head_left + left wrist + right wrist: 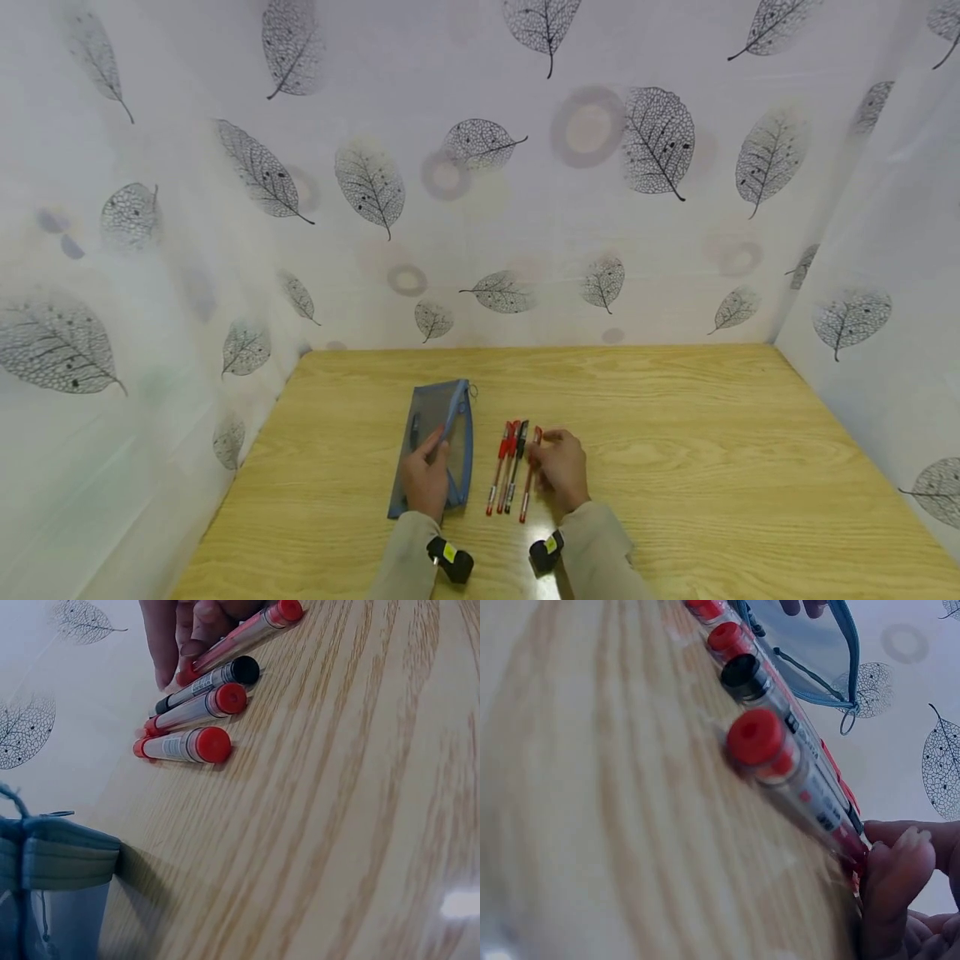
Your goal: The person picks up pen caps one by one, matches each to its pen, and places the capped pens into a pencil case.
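A blue-edged mesh zip pouch [431, 402] lies on the table at left, its zipped side spread apart and a dark pen [414, 431] showing through it. My left hand [426, 482] pinches the pouch by its opening edge. To the right, two red pens [495, 477] and a black pen [513, 475] lie side by side. Just beyond them my right hand [561, 468] pinches another red pen [528, 483] near its cap. In the right wrist view, thumb and fingers [900, 877] close round that pen, whose red end plug [756, 737] points toward the camera.
The wood-grain table [675, 433] stretches away on both sides. A pale leaf-print sheet [465, 217] hangs behind the table and along its left and right sides.
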Action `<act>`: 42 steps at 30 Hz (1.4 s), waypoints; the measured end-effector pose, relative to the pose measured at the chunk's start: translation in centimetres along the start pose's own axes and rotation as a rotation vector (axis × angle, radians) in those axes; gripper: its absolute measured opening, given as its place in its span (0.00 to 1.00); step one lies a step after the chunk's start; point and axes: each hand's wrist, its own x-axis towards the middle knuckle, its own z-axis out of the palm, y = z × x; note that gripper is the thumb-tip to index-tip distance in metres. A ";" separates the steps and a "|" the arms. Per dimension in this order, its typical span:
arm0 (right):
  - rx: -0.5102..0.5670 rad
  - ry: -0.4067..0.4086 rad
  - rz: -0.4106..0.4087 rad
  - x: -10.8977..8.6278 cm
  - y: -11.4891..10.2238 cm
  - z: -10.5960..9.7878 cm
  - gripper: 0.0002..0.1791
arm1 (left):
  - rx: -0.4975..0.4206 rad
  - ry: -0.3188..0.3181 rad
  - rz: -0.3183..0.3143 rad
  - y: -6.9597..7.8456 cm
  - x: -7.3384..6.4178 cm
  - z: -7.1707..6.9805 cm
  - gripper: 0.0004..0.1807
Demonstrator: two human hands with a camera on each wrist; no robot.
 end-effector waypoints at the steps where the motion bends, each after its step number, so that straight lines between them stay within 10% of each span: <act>1: -0.010 -0.001 -0.002 0.0 0.0 0.1 0.23 | 0.003 0.003 0.006 0.0 0.0 0.0 0.16; 12: -0.074 -0.028 0.000 0.0 0.0 0.2 0.06 | -0.028 0.002 0.006 0.0 0.0 -0.1 0.16; 24: -0.087 -0.042 -0.037 0.0 -0.1 0.1 0.08 | -0.032 -0.007 -0.008 0.0 0.1 -0.2 0.16; 42: 0.250 -0.189 -0.071 -0.5 0.6 -1.1 0.17 | 0.009 -0.012 -0.009 0.1 -0.1 0.0 0.16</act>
